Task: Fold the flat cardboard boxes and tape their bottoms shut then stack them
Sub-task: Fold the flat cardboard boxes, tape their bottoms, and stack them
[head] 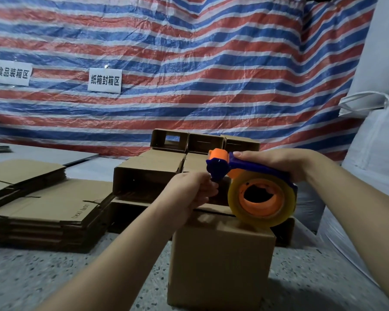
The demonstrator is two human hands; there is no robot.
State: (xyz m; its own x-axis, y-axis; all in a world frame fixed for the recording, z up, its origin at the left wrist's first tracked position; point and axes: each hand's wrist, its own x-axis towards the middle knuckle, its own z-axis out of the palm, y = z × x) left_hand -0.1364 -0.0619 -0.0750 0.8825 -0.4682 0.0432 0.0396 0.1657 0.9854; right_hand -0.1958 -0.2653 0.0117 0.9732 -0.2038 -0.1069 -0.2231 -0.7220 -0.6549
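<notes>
A folded cardboard box (220, 265) stands on the floor right in front of me, its closed flaps facing up. My right hand (276, 163) grips the blue handle of a blue and orange tape dispenser (220, 167) with a roll of clear tape (262, 202), held just above the box's top. My left hand (189, 194) pinches something at the dispenser's front end, probably the tape end, which I cannot make out. Behind stand stacked folded boxes (144, 178) with open ends toward me.
Piles of flat cardboard boxes (50, 207) lie on the speckled floor at the left. A striped red, white and blue tarp (189, 63) with two paper signs hangs behind. Large white sacks (373, 153) fill the right side.
</notes>
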